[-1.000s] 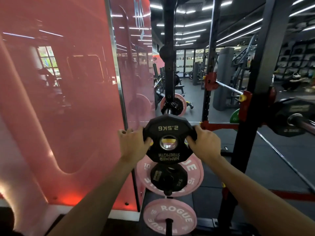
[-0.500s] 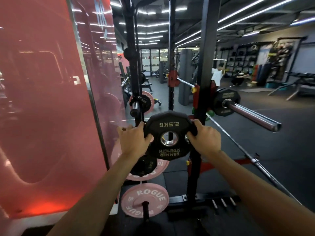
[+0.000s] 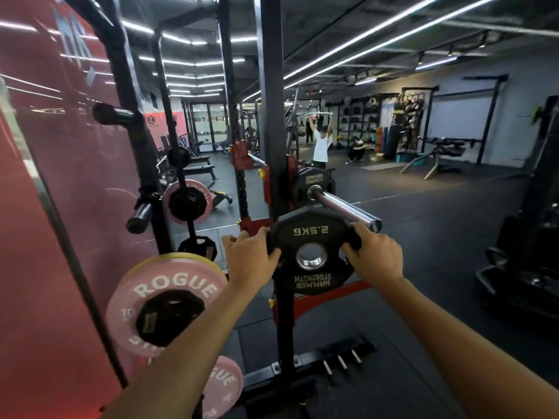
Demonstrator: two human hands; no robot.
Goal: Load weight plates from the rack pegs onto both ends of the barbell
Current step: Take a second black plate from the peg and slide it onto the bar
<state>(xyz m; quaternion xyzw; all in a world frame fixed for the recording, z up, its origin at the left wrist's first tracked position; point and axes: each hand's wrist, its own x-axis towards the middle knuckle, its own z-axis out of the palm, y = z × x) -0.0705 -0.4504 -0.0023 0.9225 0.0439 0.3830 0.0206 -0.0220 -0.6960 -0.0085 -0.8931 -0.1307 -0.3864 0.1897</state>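
Observation:
I hold a black 2.5 kg plate point(image 3: 313, 240) upright in front of me, its lettering upside down. My left hand point(image 3: 249, 258) grips its left edge and my right hand point(image 3: 373, 257) grips its right edge. Just behind and above the plate the chrome barbell sleeve point(image 3: 344, 207) juts toward me, its end near my right hand. One black plate point(image 3: 313, 182) sits on that sleeve against the rack upright point(image 3: 272, 116).
At lower left, rack pegs carry a pink Rogue plate point(image 3: 172, 285) with a black plate over it, and another pink plate point(image 3: 223, 385) below. Two bare pegs point(image 3: 139, 214) stick out higher up. A red mirrored wall is left; people exercise far behind.
The plate came off the rack peg and travelled right with both hands. The view swung right, so the barbell sleeve now lies directly behind the plate.

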